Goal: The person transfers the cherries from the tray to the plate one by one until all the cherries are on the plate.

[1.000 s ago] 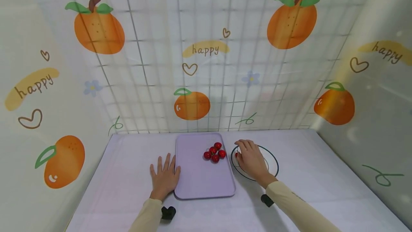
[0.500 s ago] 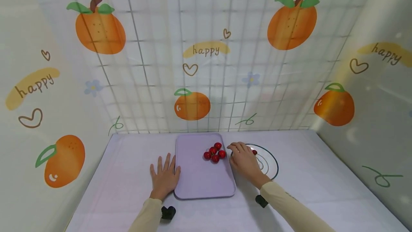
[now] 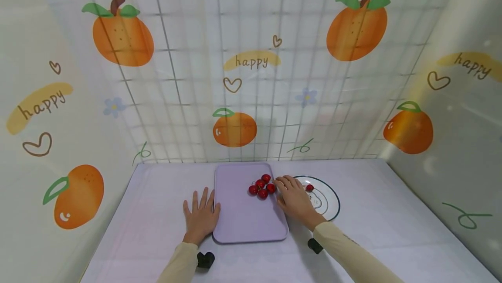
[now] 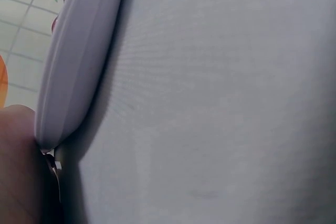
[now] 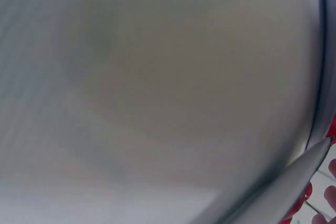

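My left hand (image 3: pixel 201 219) lies flat with fingers spread on the table, its thumb against the left edge of the lilac tray (image 3: pixel 247 219); the left wrist view shows this thumb (image 4: pixel 17 145) by the tray wall. Several red cherries (image 3: pixel 262 194) sit in a cluster at the tray's right side. My right hand (image 3: pixel 295 200) is at the tray's right edge, beside the cluster and partly over the white plate (image 3: pixel 330 202). Its bent fingers pinch a cherry, mostly hidden from the head view; the right wrist view shows red (image 5: pixel 332 129) near the fingertips. Another cherry (image 3: pixel 310 188) lies on the plate.
A white cloth covers the table (image 3: pixel 392 230). A printed curtain (image 3: pixel 251 100) closes off the back and both sides. Black heart-shaped pieces (image 3: pixel 205 260) sit at each wrist.
My right hand has moved left from above the plate to the tray's edge, uncovering the cherry on the plate. My left hand, the tray and the clustered cherries stay in place.
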The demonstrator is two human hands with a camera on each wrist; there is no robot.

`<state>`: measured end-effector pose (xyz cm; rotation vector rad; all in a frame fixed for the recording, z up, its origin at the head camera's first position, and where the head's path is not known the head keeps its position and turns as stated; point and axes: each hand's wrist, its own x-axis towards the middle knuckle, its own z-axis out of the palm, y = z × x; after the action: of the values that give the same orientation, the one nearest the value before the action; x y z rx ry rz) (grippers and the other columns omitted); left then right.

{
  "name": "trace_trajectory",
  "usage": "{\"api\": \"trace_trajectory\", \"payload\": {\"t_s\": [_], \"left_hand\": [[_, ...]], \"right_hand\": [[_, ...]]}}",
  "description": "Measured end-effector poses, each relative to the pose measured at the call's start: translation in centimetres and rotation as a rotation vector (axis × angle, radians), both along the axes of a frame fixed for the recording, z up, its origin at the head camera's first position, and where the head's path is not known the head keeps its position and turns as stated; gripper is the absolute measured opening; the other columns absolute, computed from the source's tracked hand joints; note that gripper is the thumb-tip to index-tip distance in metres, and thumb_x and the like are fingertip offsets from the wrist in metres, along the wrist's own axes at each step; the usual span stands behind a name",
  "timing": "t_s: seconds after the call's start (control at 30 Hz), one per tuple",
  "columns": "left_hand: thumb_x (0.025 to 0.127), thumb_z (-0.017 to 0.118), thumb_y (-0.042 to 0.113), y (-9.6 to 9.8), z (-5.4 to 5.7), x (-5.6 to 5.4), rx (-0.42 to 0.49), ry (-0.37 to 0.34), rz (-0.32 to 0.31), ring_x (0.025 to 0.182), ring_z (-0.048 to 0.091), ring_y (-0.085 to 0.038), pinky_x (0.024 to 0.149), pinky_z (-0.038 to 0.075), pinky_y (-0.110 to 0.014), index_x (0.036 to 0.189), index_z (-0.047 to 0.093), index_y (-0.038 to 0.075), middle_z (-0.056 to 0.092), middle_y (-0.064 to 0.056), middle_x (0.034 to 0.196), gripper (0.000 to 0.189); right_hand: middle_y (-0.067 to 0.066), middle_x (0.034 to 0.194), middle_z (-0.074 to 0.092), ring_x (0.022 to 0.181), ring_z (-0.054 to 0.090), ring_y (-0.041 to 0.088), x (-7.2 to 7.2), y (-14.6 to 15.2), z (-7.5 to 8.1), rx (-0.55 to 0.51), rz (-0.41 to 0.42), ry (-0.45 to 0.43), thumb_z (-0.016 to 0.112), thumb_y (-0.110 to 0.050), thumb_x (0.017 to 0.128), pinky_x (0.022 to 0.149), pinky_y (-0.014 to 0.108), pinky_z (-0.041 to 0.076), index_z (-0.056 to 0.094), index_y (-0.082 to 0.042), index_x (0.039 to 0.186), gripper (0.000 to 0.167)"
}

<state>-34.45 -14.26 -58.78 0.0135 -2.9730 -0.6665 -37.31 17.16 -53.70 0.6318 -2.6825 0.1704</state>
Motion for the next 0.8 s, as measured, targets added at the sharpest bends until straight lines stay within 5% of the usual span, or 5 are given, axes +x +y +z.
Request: {"api": "trace_trajectory", "payload": {"t_s": [0.4, 0.8], "left_hand": [[0.106, 0.037, 0.044, 0.2, 0.9, 0.5, 0.025, -0.007, -0.006, 0.162, 0.007, -0.042, 0.125, -0.003, -0.070, 0.161, 0.035, 0.017, 0.023, -0.006, 0.174, 0.061], [0.107, 0.037, 0.045, 0.2, 1.2, 0.7, -0.004, -0.008, -0.005, 0.162, 0.010, -0.042, 0.124, 0.001, -0.072, 0.161, 0.036, 0.018, 0.024, -0.005, 0.174, 0.060]], "right_hand": [[0.018, 0.153, 0.053, 0.147, 0.042, 0.040, -0.1, -0.7, -0.3, 0.033, -0.002, -0.133, 0.073, -0.022, 0.094, 0.124, 0.061, 0.032, 0.049, -0.006, 0.150, 0.063], [0.015, 0.138, 0.063, 0.134, 0.052, 0.036, -0.3, -1.1, -0.9, -0.021, 0.031, -0.022, 0.076, -0.013, 0.090, 0.119, 0.057, 0.038, 0.057, -0.005, 0.140, 0.054]]}}
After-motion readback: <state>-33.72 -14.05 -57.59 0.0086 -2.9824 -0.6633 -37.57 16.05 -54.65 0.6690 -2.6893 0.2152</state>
